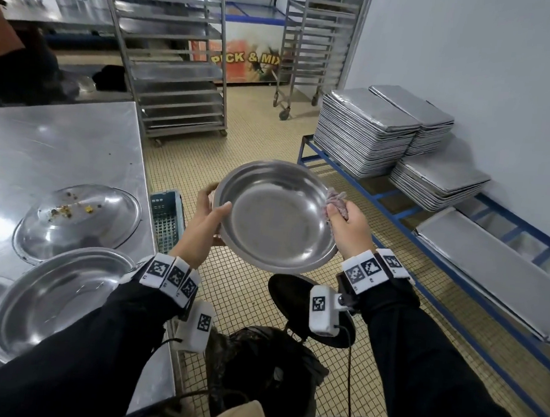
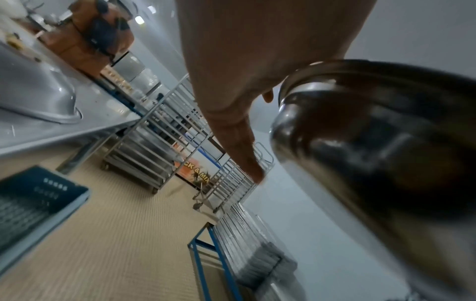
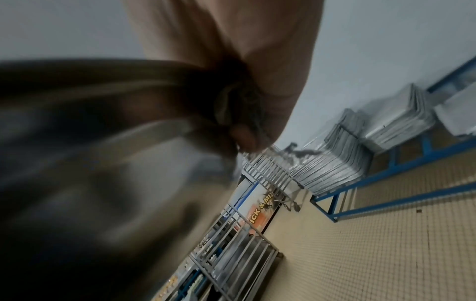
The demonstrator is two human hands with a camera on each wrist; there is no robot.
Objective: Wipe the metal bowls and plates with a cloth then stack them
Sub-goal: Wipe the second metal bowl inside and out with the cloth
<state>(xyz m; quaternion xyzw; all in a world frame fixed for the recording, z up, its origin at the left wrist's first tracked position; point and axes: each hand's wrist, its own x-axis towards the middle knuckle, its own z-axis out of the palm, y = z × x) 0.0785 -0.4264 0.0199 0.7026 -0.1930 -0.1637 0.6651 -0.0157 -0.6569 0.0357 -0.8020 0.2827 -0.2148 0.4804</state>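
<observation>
A shallow metal bowl [image 1: 276, 218] is held in the air over the floor, tilted toward me. My left hand [image 1: 209, 216] grips its left rim, thumb inside and fingers behind. My right hand [image 1: 347, 224] pinches a crumpled pinkish cloth [image 1: 336, 201] against the bowl's right rim. In the left wrist view the bowl's underside [image 2: 381, 154] fills the right, with my left hand [image 2: 247, 97] beside it. The right wrist view is blurred: the bowl [image 3: 90, 163] and my right hand [image 3: 247, 126] with the cloth. An upright bowl [image 1: 59, 300] and an overturned dirty one [image 1: 77, 220] sit on the steel table [image 1: 76, 142].
A bin with a black bag [image 1: 262, 370] stands below the bowl. A blue crate [image 1: 165, 220] sits on the floor beside the table. Stacked baking trays [image 1: 367, 130] lie on a blue rack [image 1: 396, 217] at right. Wheeled tray racks [image 1: 177, 55] stand behind.
</observation>
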